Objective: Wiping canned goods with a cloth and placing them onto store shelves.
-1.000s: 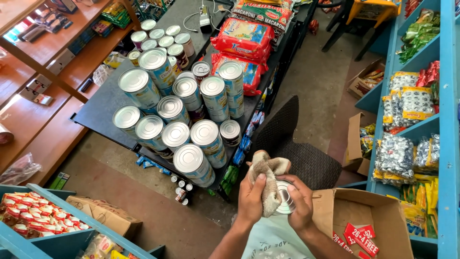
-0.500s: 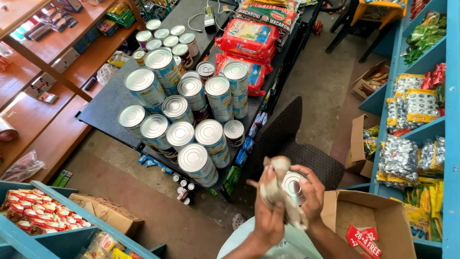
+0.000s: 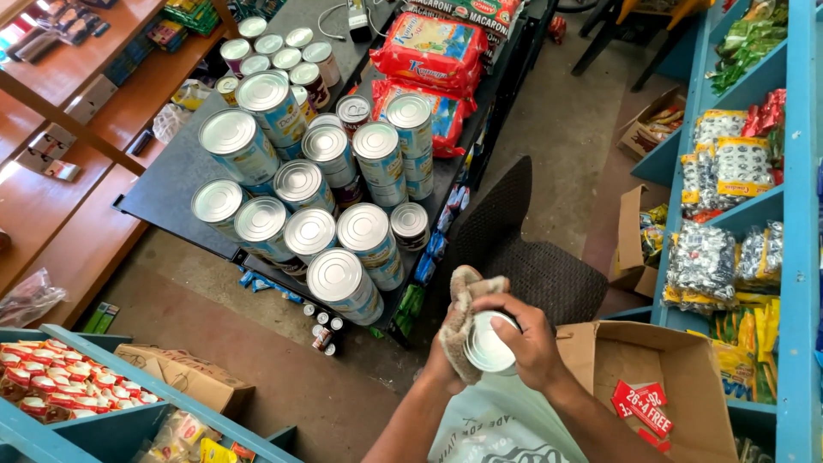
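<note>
My right hand [image 3: 530, 336] grips a small silver-topped tin can [image 3: 489, 350] from the right side, low in the head view. My left hand [image 3: 435, 370] presses a beige cloth [image 3: 461, 315] against the can's left side; the cloth covers most of that hand. Both hands are held over my lap, above a pale printed bag [image 3: 501, 429]. In front of me stands a black table [image 3: 163, 193] with several large silver-topped tins [image 3: 343, 279] stacked close together.
Red snack packets [image 3: 429, 51] lie at the table's far end. A dark woven chair [image 3: 536, 266] stands just beyond my hands. An open cardboard box [image 3: 686, 377] sits to the right, beside blue shelves [image 3: 801, 214] of packaged goods. A blue crate [image 3: 86, 403] of packets is lower left.
The cloth has shifted from the top of the can to its left side, leaving the lid bare. My hands stay together on the can, slightly turned.
</note>
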